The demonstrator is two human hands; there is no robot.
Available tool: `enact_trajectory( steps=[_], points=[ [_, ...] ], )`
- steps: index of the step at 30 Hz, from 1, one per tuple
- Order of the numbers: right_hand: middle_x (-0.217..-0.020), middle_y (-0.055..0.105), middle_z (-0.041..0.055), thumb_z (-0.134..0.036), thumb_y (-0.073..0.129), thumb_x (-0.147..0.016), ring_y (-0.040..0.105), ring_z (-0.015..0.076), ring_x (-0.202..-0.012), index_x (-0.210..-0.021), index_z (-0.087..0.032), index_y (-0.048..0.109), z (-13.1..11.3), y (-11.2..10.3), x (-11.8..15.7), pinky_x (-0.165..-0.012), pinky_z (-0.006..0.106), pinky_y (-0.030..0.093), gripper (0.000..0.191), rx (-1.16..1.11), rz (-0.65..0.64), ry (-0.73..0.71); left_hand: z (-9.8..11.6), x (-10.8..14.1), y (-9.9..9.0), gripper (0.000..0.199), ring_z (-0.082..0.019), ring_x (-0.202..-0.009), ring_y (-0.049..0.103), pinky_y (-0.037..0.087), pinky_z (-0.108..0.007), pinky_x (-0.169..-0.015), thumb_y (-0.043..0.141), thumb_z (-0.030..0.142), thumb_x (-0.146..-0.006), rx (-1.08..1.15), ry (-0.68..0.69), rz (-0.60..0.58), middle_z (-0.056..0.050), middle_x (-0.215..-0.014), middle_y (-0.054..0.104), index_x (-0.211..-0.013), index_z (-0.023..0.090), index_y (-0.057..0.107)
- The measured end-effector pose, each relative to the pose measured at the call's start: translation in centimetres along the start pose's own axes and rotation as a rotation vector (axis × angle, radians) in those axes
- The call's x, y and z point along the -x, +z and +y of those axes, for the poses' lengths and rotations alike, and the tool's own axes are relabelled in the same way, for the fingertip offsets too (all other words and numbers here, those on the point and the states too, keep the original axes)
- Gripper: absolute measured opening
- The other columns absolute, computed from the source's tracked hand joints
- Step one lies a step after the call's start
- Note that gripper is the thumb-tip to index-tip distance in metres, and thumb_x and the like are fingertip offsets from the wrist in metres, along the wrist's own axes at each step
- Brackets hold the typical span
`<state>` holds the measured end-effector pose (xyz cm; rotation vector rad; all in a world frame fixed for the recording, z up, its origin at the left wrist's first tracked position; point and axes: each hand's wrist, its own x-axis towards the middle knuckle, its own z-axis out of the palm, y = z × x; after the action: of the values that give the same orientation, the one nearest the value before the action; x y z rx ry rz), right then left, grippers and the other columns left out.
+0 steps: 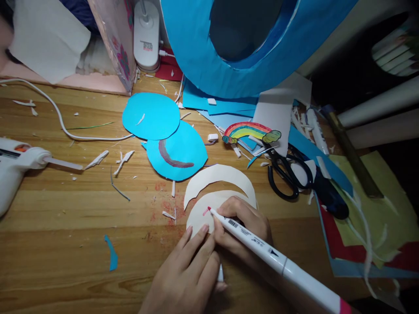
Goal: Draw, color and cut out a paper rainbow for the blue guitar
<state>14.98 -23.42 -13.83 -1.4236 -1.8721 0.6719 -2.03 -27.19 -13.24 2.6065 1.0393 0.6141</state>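
Observation:
My right hand (244, 224) is closed around a white marker (258, 244) with a pink end. The marker's tip touches a round cream paper piece (201, 211), beside a short pink mark. My left hand (193, 266) lies with its fingers stretched out, fingertips on the lower edge of that paper. Just above it is a curved cream paper strip (222, 172). Farther up and left, a blue paper shape (183, 152) bears a dark curved stroke and is partly covered by a blue paper oval (150, 115). A small white item shows partly beneath my hands.
A white glue gun (16, 170) lies at the far left. Black scissors (284, 174) and a paper rainbow (250, 132) are right of centre. A large blue ring (193, 65) stands at the back. Paper scraps and a white cable (62, 124) lie on the wooden table (59, 244).

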Motion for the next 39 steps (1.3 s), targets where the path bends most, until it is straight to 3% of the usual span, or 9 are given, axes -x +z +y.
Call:
enact_trajectory(
  steps=[5, 14, 28, 32, 36, 39],
  points=[
    [-0.065, 0.054, -0.0015, -0.010, 0.058, -0.073, 0.054, 0.0155, -0.060, -0.074, -0.022, 0.045, 0.2, -0.3, 0.2, -0.057, 0.028, 0.046, 0.018, 0.013, 0.056, 0.049, 0.0, 0.2, 0.0, 0.033, -0.020, -0.115, 0.059, 0.049, -0.032, -0.100, 0.035, 0.026, -0.098, 0.009, 0.001, -0.011, -0.006, -0.121, 0.066, -0.095, 0.014, 0.066],
    [-0.065, 0.051, -0.0024, -0.012, 0.059, -0.073, 0.053, 0.0150, -0.059, -0.072, -0.022, 0.046, 0.9, -0.9, 0.9, -0.058, 0.027, 0.045, 0.016, 0.063, 0.117, 0.144, -0.1, -0.2, -0.3, 0.038, -0.021, -0.111, 0.062, 0.057, -0.033, -0.087, 0.030, 0.029, -0.099, -0.041, 0.019, -0.015, -0.004, -0.123, 0.064, -0.096, 0.016, 0.066],
    [-0.061, 0.047, -0.0035, -0.012, 0.060, -0.069, 0.045, 0.0136, -0.055, -0.067, -0.024, 0.041, 1.8, -1.2, 1.5, -0.053, 0.026, 0.039, 0.022, 0.176, 0.232, 0.180, 0.0, -0.1, -0.5, 0.036, -0.020, -0.114, 0.060, 0.052, -0.031, -0.095, 0.034, 0.031, -0.099, -0.030, 0.017, -0.040, -0.004, -0.127, 0.061, -0.095, 0.016, 0.066],
    [-0.063, 0.047, -0.0042, -0.008, 0.059, -0.072, 0.047, 0.0119, -0.056, -0.072, -0.023, 0.045, 0.9, -0.9, 1.2, -0.053, 0.024, 0.040, 0.021, -0.069, 0.263, 0.098, -0.1, -0.2, -0.4, 0.036, -0.020, -0.113, 0.061, 0.054, -0.032, -0.091, 0.033, 0.031, -0.099, -0.038, 0.027, -0.030, -0.003, -0.126, 0.062, -0.094, 0.016, 0.065],
    [-0.063, 0.048, -0.0037, -0.011, 0.060, -0.076, 0.046, 0.0112, -0.054, -0.077, -0.022, 0.049, -0.4, -0.8, 0.9, -0.049, 0.023, 0.037, 0.015, -0.415, 0.078, 0.097, -0.4, -0.2, -0.1, 0.033, -0.018, -0.107, 0.064, 0.053, -0.028, -0.091, 0.035, 0.031, -0.099, 0.001, 0.006, 0.063, -0.005, -0.116, 0.068, -0.099, 0.014, 0.063],
    [-0.056, 0.043, -0.0051, -0.023, 0.059, -0.081, 0.038, 0.0100, -0.046, -0.074, -0.022, 0.050, -1.0, -1.4, 1.1, -0.044, 0.024, 0.030, 0.011, -0.669, -0.035, 0.064, -0.5, 0.1, 0.0, 0.031, -0.014, -0.094, 0.068, 0.054, -0.023, -0.081, 0.035, 0.035, -0.098, 0.145, -0.139, 0.166, -0.003, -0.103, 0.072, -0.097, 0.018, 0.060]
  ],
)
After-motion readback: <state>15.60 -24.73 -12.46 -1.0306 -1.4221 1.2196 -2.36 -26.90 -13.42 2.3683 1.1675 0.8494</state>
